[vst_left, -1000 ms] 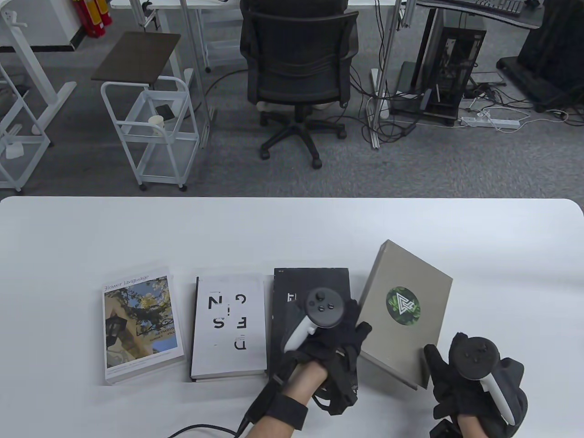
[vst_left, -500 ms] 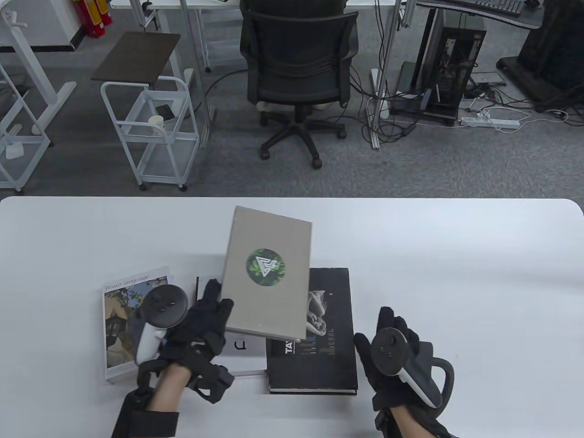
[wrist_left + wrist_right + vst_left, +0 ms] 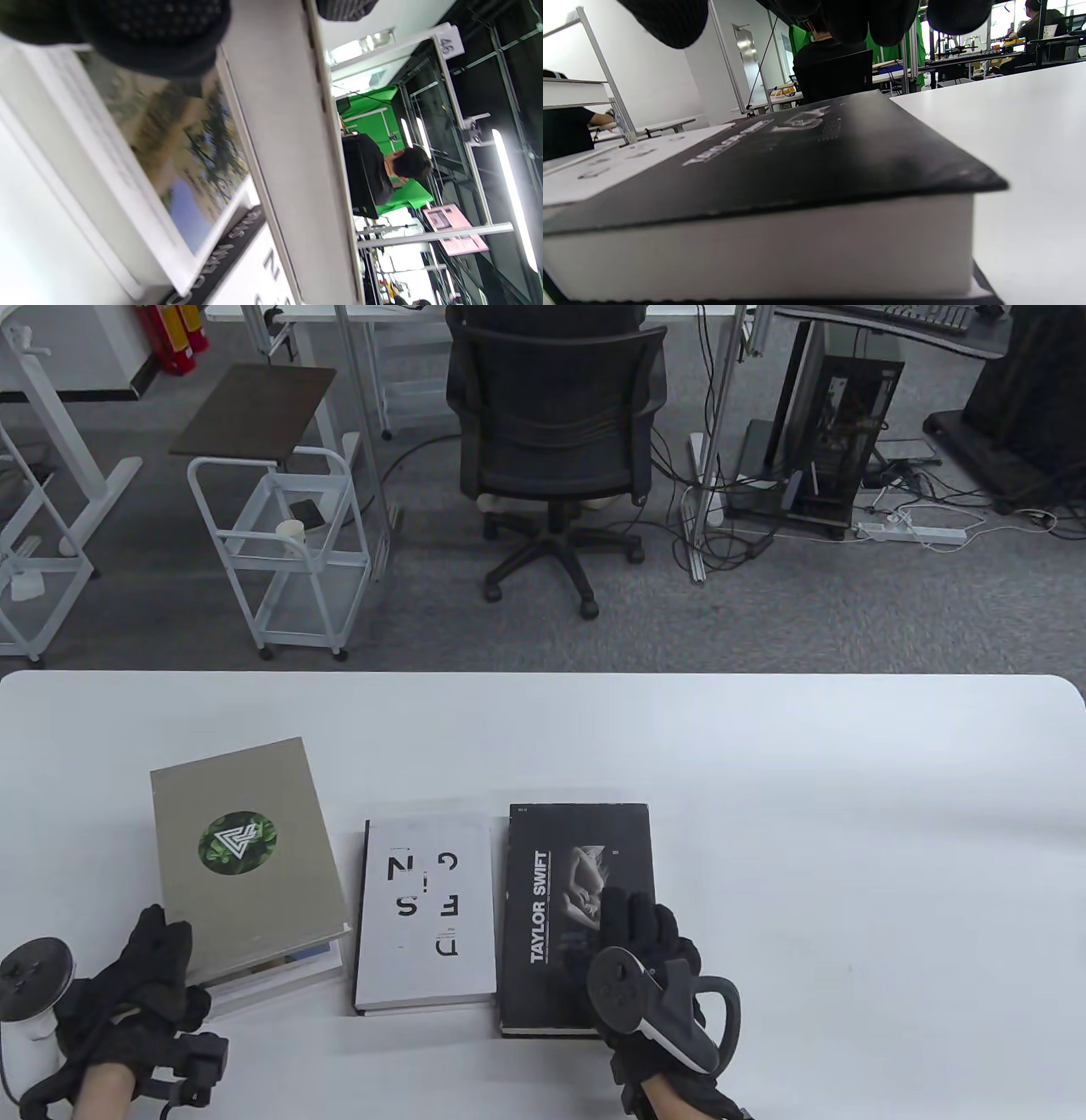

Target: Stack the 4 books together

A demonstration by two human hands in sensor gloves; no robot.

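The grey book (image 3: 242, 848) with a green round emblem lies on the flower-cover book (image 3: 284, 971), whose edge shows beneath it at the left. My left hand (image 3: 157, 963) grips the grey book's near left corner. The left wrist view shows the grey book (image 3: 288, 169) tilted above the flower cover (image 3: 182, 161), with my fingers (image 3: 148, 38) at its near end. The white lettered book (image 3: 424, 912) lies in the middle and the black Taylor Swift book (image 3: 556, 899) to its right. My right hand (image 3: 645, 946) is over the black book's near right part with fingers extended, also seen in the right wrist view (image 3: 865, 17) above the black cover (image 3: 797, 161).
The white table (image 3: 848, 831) carries only the books, in a row near its front left. An office chair (image 3: 551, 432) and a white cart (image 3: 280, 551) stand on the floor beyond the far edge.
My left hand carried the grey book from the right side, across the other books, and set it on the flower-cover book. My right hand let it go and moved left onto the black book.
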